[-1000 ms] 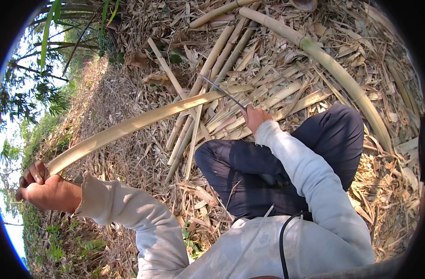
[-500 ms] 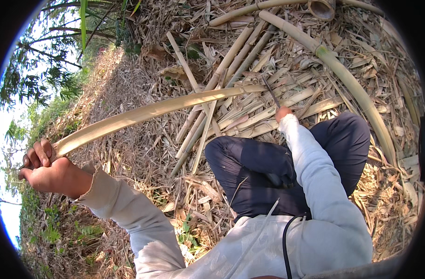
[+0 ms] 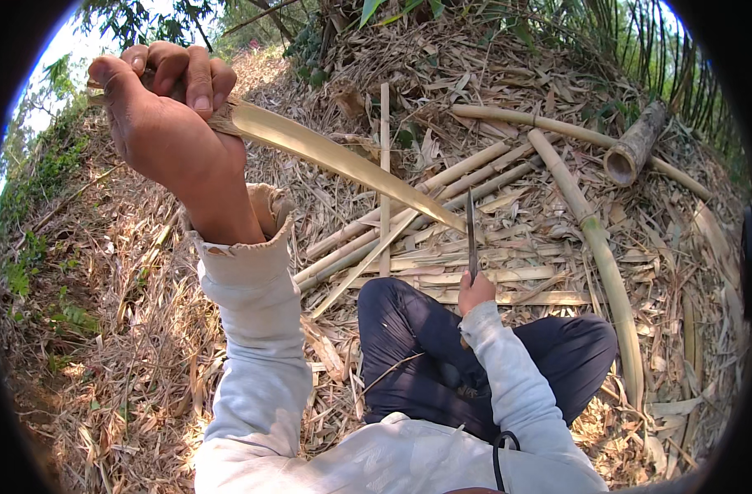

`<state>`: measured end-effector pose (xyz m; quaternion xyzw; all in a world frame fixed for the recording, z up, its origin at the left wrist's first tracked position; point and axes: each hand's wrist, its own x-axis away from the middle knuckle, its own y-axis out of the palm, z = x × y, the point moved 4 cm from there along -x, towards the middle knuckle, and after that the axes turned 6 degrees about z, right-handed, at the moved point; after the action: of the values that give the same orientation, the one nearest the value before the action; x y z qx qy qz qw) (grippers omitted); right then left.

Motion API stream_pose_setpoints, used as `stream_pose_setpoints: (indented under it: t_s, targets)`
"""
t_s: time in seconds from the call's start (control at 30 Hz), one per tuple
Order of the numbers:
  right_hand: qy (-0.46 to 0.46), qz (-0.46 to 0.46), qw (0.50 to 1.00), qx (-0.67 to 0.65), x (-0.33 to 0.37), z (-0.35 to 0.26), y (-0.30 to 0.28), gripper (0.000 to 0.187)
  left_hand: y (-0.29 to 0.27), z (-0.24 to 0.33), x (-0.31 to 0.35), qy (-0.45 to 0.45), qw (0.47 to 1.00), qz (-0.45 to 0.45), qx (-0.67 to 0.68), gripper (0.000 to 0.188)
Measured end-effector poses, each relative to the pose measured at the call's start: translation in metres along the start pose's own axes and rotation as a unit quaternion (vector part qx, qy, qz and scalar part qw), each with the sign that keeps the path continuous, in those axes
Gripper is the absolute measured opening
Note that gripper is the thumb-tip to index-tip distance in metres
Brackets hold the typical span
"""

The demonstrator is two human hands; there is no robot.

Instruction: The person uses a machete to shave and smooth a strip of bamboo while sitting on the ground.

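My left hand [image 3: 174, 123], raised at the upper left, is closed around one end of a long split bamboo strip [image 3: 335, 159]. The pale strip slants down to the right, its far end by a knife [image 3: 471, 235] with a dark narrow blade. Above my folded legs, my right hand [image 3: 476, 291] grips the knife, its blade pointing away from me. The handle is mostly hidden in my fingers. Whether blade and strip touch, I cannot tell.
Beyond my knees lie several bamboo poles [image 3: 429, 188] and flat split strips [image 3: 516, 274]. A thick green-tan pole [image 3: 594, 239] curves along the right. A wide hollow bamboo section [image 3: 635, 144] lies at the far right. Dry leaves [image 3: 137, 329] cover the ground.
My left hand has risen and come nearer, so the strip now slopes down to the right. The knife has turned more upright in my right hand. The head view has shifted.
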<state>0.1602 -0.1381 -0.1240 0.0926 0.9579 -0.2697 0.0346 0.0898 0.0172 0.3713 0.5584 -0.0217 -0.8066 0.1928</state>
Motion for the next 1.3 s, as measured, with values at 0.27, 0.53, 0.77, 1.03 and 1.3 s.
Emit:
stream_pose_setpoints:
  t_s: [0.27, 0.53, 0.77, 1.03, 1.3]
  targets:
    - [-0.125, -0.067, 0.957, -0.253, 0.057, -0.162, -0.12, 0.025, 0.029, 0.007, 0.024, 0.049, 0.998, 0.041, 0.02, 0.034]
    - [-0.285, -0.066, 0.921, -0.258, 0.084, -0.236, -0.168, 0.01, 0.029, 0.032, 0.046, 0.067, 0.996, -0.034, 0.052, 0.033]
    - [-0.265, -0.019, 0.943, -0.203, 0.084, -0.215, -0.152, 0.007, 0.013, 0.03, 0.046, 0.07, 0.997, -0.034, -0.001, 0.032]
    - [-0.233, -0.064, 0.945, -0.219, 0.076, -0.206, -0.15, 0.019, 0.007, 0.029, 0.045, 0.082, 0.996, -0.011, 0.013, 0.033]
    - [-0.291, -0.052, 0.93, -0.22, 0.081, -0.226, -0.15, 0.009, 0.011, 0.03, 0.042, 0.039, 0.994, -0.095, 0.049, 0.034]
